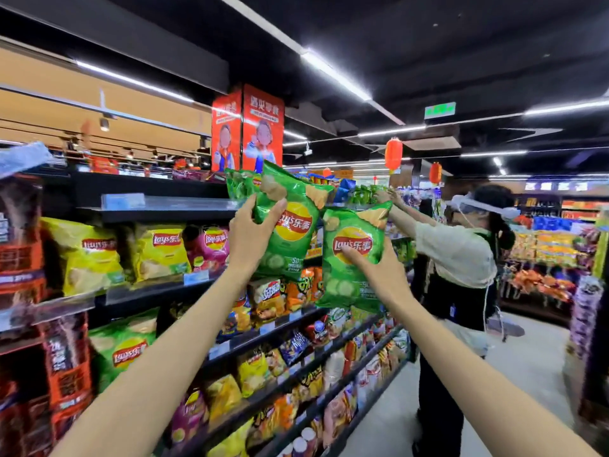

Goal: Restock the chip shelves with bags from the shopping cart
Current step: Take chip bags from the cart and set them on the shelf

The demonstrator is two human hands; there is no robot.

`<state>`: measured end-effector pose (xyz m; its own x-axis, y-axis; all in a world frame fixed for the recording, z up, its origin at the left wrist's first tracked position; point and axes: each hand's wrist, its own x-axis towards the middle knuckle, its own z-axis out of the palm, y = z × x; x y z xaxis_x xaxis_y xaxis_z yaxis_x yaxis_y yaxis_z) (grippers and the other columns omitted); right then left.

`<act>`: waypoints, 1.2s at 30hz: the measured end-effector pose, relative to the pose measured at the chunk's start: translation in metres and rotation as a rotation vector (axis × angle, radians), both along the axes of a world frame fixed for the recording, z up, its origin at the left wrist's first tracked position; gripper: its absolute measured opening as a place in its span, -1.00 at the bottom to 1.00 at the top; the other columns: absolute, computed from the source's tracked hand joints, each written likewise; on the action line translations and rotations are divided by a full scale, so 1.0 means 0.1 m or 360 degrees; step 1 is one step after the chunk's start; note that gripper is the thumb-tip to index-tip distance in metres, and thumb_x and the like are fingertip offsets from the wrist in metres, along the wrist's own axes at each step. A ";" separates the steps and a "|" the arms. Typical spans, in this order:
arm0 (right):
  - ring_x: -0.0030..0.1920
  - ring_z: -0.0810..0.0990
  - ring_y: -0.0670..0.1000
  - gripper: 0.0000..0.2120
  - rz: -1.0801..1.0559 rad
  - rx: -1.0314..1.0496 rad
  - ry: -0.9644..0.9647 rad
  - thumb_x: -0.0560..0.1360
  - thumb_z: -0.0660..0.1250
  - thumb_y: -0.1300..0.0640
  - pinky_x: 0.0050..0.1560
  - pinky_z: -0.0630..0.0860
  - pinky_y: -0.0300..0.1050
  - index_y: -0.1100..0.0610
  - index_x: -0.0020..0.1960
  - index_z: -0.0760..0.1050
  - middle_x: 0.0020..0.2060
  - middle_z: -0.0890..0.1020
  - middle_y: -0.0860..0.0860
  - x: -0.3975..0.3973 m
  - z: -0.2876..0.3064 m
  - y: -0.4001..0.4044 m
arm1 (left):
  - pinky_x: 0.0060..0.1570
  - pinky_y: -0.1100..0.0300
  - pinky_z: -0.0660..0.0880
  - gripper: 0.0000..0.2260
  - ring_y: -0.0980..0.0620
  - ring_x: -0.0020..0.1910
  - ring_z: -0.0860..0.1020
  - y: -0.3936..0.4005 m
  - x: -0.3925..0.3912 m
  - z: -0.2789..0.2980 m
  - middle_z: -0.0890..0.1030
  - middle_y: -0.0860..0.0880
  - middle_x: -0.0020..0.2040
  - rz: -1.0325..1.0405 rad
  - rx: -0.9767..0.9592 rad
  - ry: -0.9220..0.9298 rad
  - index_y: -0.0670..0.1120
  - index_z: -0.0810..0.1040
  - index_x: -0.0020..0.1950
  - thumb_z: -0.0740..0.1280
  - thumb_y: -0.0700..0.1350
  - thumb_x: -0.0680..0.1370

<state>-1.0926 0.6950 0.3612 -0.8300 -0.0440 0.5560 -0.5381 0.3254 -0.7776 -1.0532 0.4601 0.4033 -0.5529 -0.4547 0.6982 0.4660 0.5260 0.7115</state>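
Shelves (158, 291) of yellow, pink and green chip packs fill our left side, with a clear-fronted top shelf (164, 204) above them. We grip one green chip bag (290, 225) in our left hand (253, 232), raised near that top shelf, thumb and fingers curled round its edge. Our right hand (379, 268) holds a second green bag (351, 258) just beside it, in front of the orange snack packs (298, 288). Further right, another person (461, 258) stands in the aisle, reaching into the same shelving.
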 end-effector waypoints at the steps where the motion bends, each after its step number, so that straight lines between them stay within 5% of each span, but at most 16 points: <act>1: 0.35 0.48 0.09 -0.06 0.0024 0.0006 0.0024 0.31 0.41 -0.44 0.36 0.40 0.16 -0.02 0.52 0.20 0.33 0.52 -0.03 -0.18 0.02 -0.10 | 0.35 -0.08 0.42 -0.15 0.05 0.37 0.45 -0.09 -0.16 0.02 0.52 0.03 0.37 0.0017 -0.0003 0.0010 0.05 0.41 0.46 0.27 0.55 0.33; 5: 0.49 0.32 0.11 0.19 0.0102 0.0019 0.0088 0.20 0.33 -0.58 0.44 0.31 0.21 0.03 0.60 0.05 0.52 0.32 0.01 -0.92 0.19 -0.49 | 0.35 -0.08 0.40 -0.15 0.02 0.36 0.46 -0.45 -0.80 0.21 0.51 0.01 0.38 0.0112 -0.0055 0.0068 0.01 0.42 0.45 0.26 0.54 0.35; 10: 0.46 0.35 0.12 0.29 0.0088 -0.0019 0.0186 0.08 0.25 -0.68 0.44 0.31 0.22 0.03 0.59 0.08 0.50 0.35 0.05 -1.79 0.47 -0.83 | 0.29 -0.14 0.45 -0.10 0.00 0.33 0.49 -0.87 -1.60 0.60 0.55 0.01 0.34 0.0215 -0.0079 0.0174 0.01 0.41 0.44 0.26 0.58 0.30; 20: 0.50 0.28 0.15 0.09 0.0269 -0.0081 0.0293 0.35 0.38 -0.43 0.46 0.23 0.10 0.11 0.62 -0.02 0.53 0.27 0.09 -3.67 0.82 -1.31 | 0.41 -0.09 0.33 -0.19 0.04 0.40 0.41 -1.21 -3.00 1.01 0.49 0.01 0.40 0.0355 -0.0187 0.0346 -0.03 0.38 0.48 0.28 0.47 0.41; 26: 0.16 0.61 0.01 -0.04 0.0478 -0.0146 0.0403 0.21 0.37 -0.55 0.25 0.51 0.12 0.00 0.42 0.33 0.17 0.63 -0.07 -4.84 1.28 -1.68 | 0.35 -0.11 0.40 -0.16 0.00 0.35 0.46 -1.41 -3.84 1.28 0.53 -0.02 0.35 0.0561 -0.0223 0.0431 -0.05 0.40 0.45 0.24 0.51 0.38; 30: 0.30 0.53 0.07 0.13 0.0636 -0.0135 0.0439 0.16 0.33 -0.62 0.33 0.45 0.18 0.02 0.52 0.19 0.34 0.53 0.00 -5.55 1.50 -1.94 | 0.30 -0.13 0.44 -0.17 0.01 0.29 0.50 -1.54 -4.45 1.37 0.56 0.01 0.29 0.0687 -0.0168 0.0436 0.00 0.43 0.42 0.22 0.55 0.35; 33: 0.35 0.49 0.08 0.15 0.0743 -0.0099 0.0494 0.18 0.33 -0.62 0.36 0.42 0.21 -0.02 0.56 0.12 0.40 0.47 0.00 -5.96 1.63 -2.12 | 0.37 0.14 0.36 -0.30 0.18 0.28 0.44 -1.52 -4.71 1.39 0.51 0.07 0.34 0.0723 -0.0151 0.0452 -0.04 0.41 0.45 0.28 0.39 0.47; 35: 0.42 0.39 0.04 0.10 0.0810 -0.0141 0.0509 0.27 0.37 -0.53 0.45 0.31 0.16 0.02 0.58 0.07 0.46 0.38 -0.05 -6.08 1.69 -2.19 | 0.16 0.47 0.27 -0.42 0.30 0.17 0.34 -1.57 -4.88 1.40 0.41 0.17 0.24 0.0783 -0.0165 0.0431 -0.10 0.32 0.50 0.31 0.17 0.58; 36: 0.44 0.33 0.00 0.06 0.0841 -0.0161 0.0521 0.33 0.39 -0.45 0.47 0.24 0.11 0.04 0.60 0.03 0.48 0.32 -0.08 -6.16 1.71 -2.24 | 0.10 0.48 0.26 -0.43 0.29 0.15 0.33 -1.62 -4.96 1.40 0.38 0.16 0.19 0.0796 -0.0166 0.0403 -0.11 0.31 0.51 0.31 0.13 0.59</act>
